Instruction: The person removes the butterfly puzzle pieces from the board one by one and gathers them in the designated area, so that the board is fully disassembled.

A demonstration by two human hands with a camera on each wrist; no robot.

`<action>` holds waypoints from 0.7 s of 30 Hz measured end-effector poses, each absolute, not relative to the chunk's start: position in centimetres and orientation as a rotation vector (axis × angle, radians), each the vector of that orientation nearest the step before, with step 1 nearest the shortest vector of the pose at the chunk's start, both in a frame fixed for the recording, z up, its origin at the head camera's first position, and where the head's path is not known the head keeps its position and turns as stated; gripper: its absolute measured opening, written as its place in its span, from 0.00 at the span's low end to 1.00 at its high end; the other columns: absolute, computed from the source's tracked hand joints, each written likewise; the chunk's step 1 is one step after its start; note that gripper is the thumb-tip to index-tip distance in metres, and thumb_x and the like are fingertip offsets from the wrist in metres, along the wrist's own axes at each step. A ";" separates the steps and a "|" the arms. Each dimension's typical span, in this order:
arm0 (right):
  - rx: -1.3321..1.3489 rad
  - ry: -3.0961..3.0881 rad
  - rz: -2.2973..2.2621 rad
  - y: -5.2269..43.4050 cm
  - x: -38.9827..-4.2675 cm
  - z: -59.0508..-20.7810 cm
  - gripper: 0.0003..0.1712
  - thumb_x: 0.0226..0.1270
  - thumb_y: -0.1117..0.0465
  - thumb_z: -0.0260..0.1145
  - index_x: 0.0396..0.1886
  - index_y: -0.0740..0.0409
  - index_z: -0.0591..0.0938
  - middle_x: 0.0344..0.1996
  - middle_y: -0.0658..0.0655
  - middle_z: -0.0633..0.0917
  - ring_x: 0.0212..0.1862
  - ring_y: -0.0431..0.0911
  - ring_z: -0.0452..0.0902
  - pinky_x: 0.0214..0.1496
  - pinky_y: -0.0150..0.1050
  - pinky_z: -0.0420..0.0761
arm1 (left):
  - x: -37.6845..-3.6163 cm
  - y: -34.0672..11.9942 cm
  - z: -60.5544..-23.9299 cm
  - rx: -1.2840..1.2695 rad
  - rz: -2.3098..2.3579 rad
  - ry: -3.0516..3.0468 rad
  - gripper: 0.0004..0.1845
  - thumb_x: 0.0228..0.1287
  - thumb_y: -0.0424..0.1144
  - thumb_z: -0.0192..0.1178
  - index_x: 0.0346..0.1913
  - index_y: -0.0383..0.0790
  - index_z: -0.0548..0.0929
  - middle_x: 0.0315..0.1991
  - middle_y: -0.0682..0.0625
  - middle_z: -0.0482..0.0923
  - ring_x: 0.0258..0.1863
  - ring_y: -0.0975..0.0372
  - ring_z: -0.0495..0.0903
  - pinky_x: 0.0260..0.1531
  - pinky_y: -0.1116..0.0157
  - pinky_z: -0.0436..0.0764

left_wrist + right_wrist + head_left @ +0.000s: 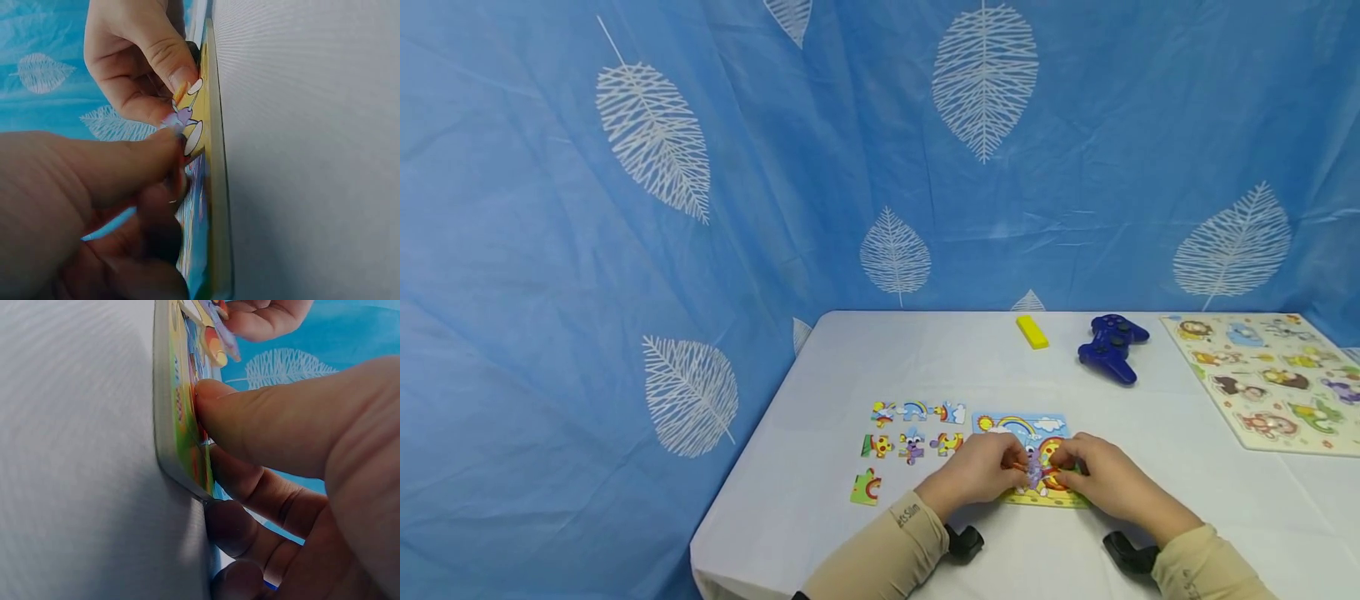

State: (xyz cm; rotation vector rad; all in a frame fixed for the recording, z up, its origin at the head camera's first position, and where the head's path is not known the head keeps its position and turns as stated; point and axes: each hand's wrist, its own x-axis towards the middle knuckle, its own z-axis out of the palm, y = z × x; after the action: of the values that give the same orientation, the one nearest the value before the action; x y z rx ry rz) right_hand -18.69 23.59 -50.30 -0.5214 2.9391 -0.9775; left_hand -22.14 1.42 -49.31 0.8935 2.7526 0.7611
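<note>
A colourful puzzle board (1026,427) lies flat on the white table (850,367), with both hands over its near half. My left hand (981,473) pinches a purple and orange puzzle piece (1035,472) that is tilted up off the board. In the left wrist view the left thumb (125,162) touches the piece (182,116) over the board (215,187). My right hand (1101,479) holds the board beside the piece. In the right wrist view its thumb (262,419) presses the board's face (181,425) and its fingers (262,494) curl at the board's near edge.
Several loose puzzle pieces (913,433) lie in rows left of the board. Behind it are a yellow block (1032,331) and a blue game controller (1112,346). An animal peg puzzle (1270,379) fills the right. A blue leaf-print curtain (700,208) hangs behind.
</note>
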 end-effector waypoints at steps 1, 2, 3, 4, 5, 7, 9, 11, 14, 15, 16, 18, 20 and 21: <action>-0.518 2.939 -0.977 23.6 -18.7 -50.3 0.06 0.64 0.61 0.76 0.37 0.48 0.86 0.34 0.45 0.80 0.32 0.34 0.68 0.34 0.35 0.71 | -22.1 1.4 -49.2 0.858 0.838 2.723 0.06 0.66 0.45 0.72 0.37 0.53 0.83 0.28 0.67 0.76 0.27 0.75 0.73 0.28 0.76 0.72; -0.519 2.941 -0.974 23.6 -18.7 -50.4 0.06 0.64 0.60 0.76 0.37 0.48 0.86 0.34 0.44 0.80 0.32 0.34 0.68 0.34 0.36 0.71 | -22.1 1.3 -48.9 0.824 0.925 2.683 0.05 0.66 0.43 0.71 0.37 0.53 0.84 0.28 0.67 0.77 0.26 0.75 0.75 0.27 0.75 0.74; -0.525 2.944 -0.973 23.7 -18.7 -50.4 0.06 0.64 0.60 0.76 0.37 0.48 0.86 0.34 0.44 0.80 0.32 0.34 0.68 0.34 0.36 0.71 | -22.1 1.1 -48.5 0.796 1.007 2.642 0.03 0.67 0.42 0.71 0.37 0.53 0.85 0.27 0.66 0.78 0.26 0.74 0.76 0.27 0.74 0.74; -0.531 2.947 -0.976 23.7 -18.7 -50.4 0.06 0.64 0.61 0.76 0.37 0.48 0.86 0.34 0.44 0.81 0.32 0.34 0.68 0.34 0.36 0.71 | -22.2 0.6 -48.0 0.778 1.079 2.607 0.03 0.67 0.42 0.70 0.37 0.52 0.86 0.27 0.66 0.79 0.26 0.74 0.77 0.26 0.73 0.75; -0.539 2.948 -0.981 23.7 -18.7 -50.4 0.06 0.64 0.61 0.76 0.37 0.49 0.86 0.34 0.44 0.80 0.32 0.34 0.68 0.34 0.36 0.71 | -22.4 0.0 -47.4 0.766 1.139 2.568 0.02 0.68 0.42 0.70 0.37 0.52 0.87 0.28 0.65 0.80 0.26 0.72 0.78 0.26 0.72 0.76; -0.551 2.951 -0.989 23.6 -18.8 -50.4 0.06 0.64 0.61 0.75 0.37 0.49 0.86 0.33 0.44 0.80 0.32 0.34 0.67 0.34 0.36 0.71 | -22.8 -1.9 -46.0 0.761 1.215 2.496 0.01 0.69 0.42 0.69 0.38 0.51 0.88 0.29 0.63 0.83 0.28 0.69 0.80 0.28 0.70 0.78; -0.551 2.953 -0.994 23.6 -18.8 -50.3 0.05 0.64 0.60 0.75 0.37 0.49 0.86 0.33 0.44 0.80 0.32 0.34 0.67 0.34 0.36 0.71 | -23.2 -4.4 -44.8 0.760 1.221 2.466 0.02 0.69 0.42 0.68 0.39 0.49 0.89 0.30 0.61 0.84 0.30 0.67 0.81 0.31 0.68 0.79; -0.535 2.945 -0.993 23.5 -18.8 -50.2 0.05 0.64 0.60 0.75 0.37 0.49 0.86 0.34 0.44 0.80 0.32 0.35 0.68 0.35 0.36 0.71 | -23.5 -7.1 -44.1 0.732 1.196 2.466 0.02 0.69 0.41 0.68 0.38 0.48 0.89 0.31 0.58 0.84 0.31 0.63 0.82 0.32 0.65 0.81; -0.512 2.930 -0.979 23.4 -18.8 -50.0 0.05 0.64 0.60 0.75 0.37 0.49 0.86 0.34 0.45 0.80 0.34 0.36 0.70 0.36 0.37 0.72 | -23.6 -10.7 -44.0 0.621 1.137 2.528 0.03 0.68 0.40 0.69 0.36 0.46 0.88 0.30 0.56 0.83 0.30 0.60 0.80 0.31 0.63 0.80; -0.506 2.924 -0.975 23.4 -18.8 -50.0 0.05 0.64 0.60 0.75 0.37 0.49 0.86 0.35 0.45 0.81 0.35 0.37 0.70 0.37 0.38 0.73 | -23.6 -11.7 -44.1 0.576 1.122 2.538 0.03 0.68 0.40 0.69 0.35 0.46 0.88 0.30 0.55 0.83 0.29 0.60 0.80 0.30 0.62 0.79; -0.503 2.921 -0.971 23.4 -18.8 -50.0 0.05 0.64 0.60 0.75 0.37 0.49 0.86 0.35 0.45 0.81 0.35 0.38 0.71 0.38 0.38 0.73 | -23.5 -12.6 -44.3 0.536 1.105 2.547 0.03 0.68 0.39 0.69 0.35 0.45 0.88 0.29 0.54 0.83 0.27 0.59 0.79 0.28 0.61 0.80; -0.499 2.921 -0.965 23.4 -18.8 -50.0 0.05 0.64 0.60 0.75 0.37 0.49 0.86 0.35 0.45 0.81 0.36 0.38 0.72 0.39 0.39 0.75 | -23.3 -13.8 -44.9 0.465 1.085 2.531 0.03 0.67 0.38 0.70 0.34 0.44 0.88 0.28 0.53 0.83 0.23 0.59 0.78 0.25 0.61 0.80; -0.496 2.926 -0.963 23.5 -18.9 -50.0 0.05 0.64 0.61 0.75 0.37 0.49 0.86 0.34 0.45 0.81 0.37 0.39 0.73 0.40 0.40 0.75 | -23.1 -14.5 -45.5 0.422 1.071 2.496 0.04 0.66 0.38 0.70 0.33 0.44 0.88 0.26 0.52 0.83 0.20 0.59 0.77 0.23 0.60 0.81; -0.495 2.927 -0.964 23.5 -18.9 -50.1 0.05 0.64 0.61 0.75 0.37 0.50 0.86 0.34 0.45 0.81 0.37 0.39 0.74 0.40 0.41 0.76 | -23.0 -14.7 -45.8 0.410 1.065 2.481 0.04 0.66 0.37 0.70 0.33 0.43 0.88 0.25 0.52 0.82 0.18 0.59 0.76 0.22 0.60 0.81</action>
State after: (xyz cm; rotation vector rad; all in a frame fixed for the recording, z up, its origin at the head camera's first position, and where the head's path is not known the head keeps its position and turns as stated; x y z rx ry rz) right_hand -18.88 23.50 -50.08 -0.4945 2.9272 -0.9640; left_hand -23.00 -14.67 -45.76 0.4099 2.4812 1.0653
